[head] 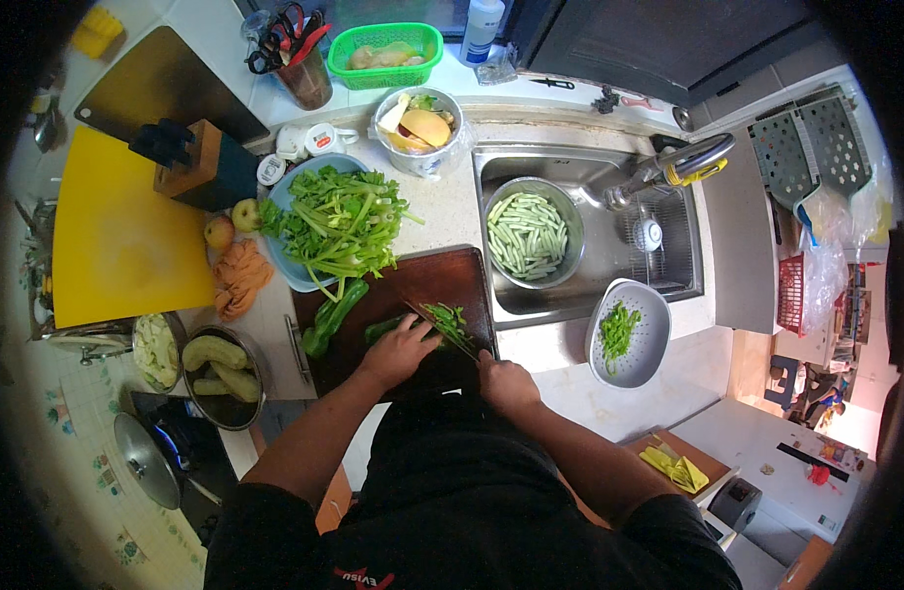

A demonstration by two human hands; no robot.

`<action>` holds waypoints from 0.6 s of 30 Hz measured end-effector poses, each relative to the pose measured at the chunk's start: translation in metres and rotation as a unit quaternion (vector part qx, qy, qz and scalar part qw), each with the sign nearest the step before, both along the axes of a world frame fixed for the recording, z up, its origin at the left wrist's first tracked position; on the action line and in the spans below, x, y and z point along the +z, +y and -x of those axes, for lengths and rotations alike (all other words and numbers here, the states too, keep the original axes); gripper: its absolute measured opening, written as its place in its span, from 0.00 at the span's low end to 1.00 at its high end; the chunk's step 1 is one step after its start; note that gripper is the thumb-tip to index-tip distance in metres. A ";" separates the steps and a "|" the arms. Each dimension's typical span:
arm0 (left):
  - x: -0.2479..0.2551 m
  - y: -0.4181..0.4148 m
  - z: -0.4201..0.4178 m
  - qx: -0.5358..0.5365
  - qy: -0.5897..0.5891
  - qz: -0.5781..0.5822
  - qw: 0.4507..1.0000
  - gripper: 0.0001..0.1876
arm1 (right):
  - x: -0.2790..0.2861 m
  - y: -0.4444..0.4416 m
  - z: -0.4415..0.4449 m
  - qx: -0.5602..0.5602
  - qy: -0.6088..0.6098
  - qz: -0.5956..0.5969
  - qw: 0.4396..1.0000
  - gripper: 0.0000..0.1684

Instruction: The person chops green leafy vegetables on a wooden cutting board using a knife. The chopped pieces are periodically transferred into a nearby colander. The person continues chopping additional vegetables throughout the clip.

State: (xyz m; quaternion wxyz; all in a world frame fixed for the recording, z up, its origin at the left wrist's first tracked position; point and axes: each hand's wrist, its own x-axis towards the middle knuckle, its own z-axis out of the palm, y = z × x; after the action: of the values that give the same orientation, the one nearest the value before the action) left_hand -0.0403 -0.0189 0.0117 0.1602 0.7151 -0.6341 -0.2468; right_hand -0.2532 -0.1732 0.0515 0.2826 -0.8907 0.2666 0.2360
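My right hand [509, 385] is closed around the handle of a kitchen knife [452, 333], its blade slanting up and left over a dark wooden cutting board [470, 269]. My left hand [400, 354] presses on a green pepper [382, 330] beside the blade, which partly hides it. Sliced green pieces [448, 318] lie along the blade's far side. A whole long green pepper [335, 318] rests at the board's left. Behind it, leafy celery [341, 221] fills a blue basin [278, 254]. More cut green pieces [620, 330] sit in a grey colander [655, 358] at the right.
A metal pot of cut green beans [527, 236] stands in the steel sink [607, 299]. Left are a bowl of peeled cucumbers or gourds [223, 361], a knife block [216, 166], and a lit gas stove [201, 450] with a lidded pan [146, 461]. A scrap-filled bucket [422, 158] stands behind the board.
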 end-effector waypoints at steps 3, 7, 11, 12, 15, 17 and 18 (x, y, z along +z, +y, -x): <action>-0.003 0.001 0.001 -0.004 0.006 -0.015 1.000 0.23 | -0.014 0.003 -0.017 -0.004 -0.009 -0.002 1.000 0.16; -0.003 0.007 -0.004 -0.016 0.002 -0.017 1.000 0.22 | -0.015 -0.002 -0.052 0.012 0.024 -0.025 0.999 0.21; -0.004 0.007 -0.006 -0.029 0.004 -0.014 0.999 0.22 | -0.013 -0.003 -0.048 0.012 0.011 -0.027 1.000 0.20; -0.004 0.006 -0.009 -0.031 0.006 -0.018 0.999 0.22 | -0.005 -0.004 -0.049 0.012 0.007 -0.030 0.999 0.20; -0.003 0.003 -0.010 -0.033 0.011 -0.028 0.999 0.23 | 0.028 -0.002 -0.035 -0.002 0.060 -0.033 0.998 0.20; -0.005 0.005 -0.007 -0.028 0.011 -0.040 0.999 0.23 | 0.031 -0.001 -0.018 -0.001 0.060 -0.031 0.998 0.18; -0.003 0.003 -0.007 -0.029 0.019 -0.044 0.998 0.24 | 0.022 0.001 -0.006 -0.001 0.048 -0.020 0.999 0.16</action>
State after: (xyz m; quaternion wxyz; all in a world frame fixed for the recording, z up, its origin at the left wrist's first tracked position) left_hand -0.0333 -0.0162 0.0089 0.1332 0.6983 -0.6398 -0.2922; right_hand -0.2471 -0.1726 0.0739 0.2872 -0.8724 0.2759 0.2833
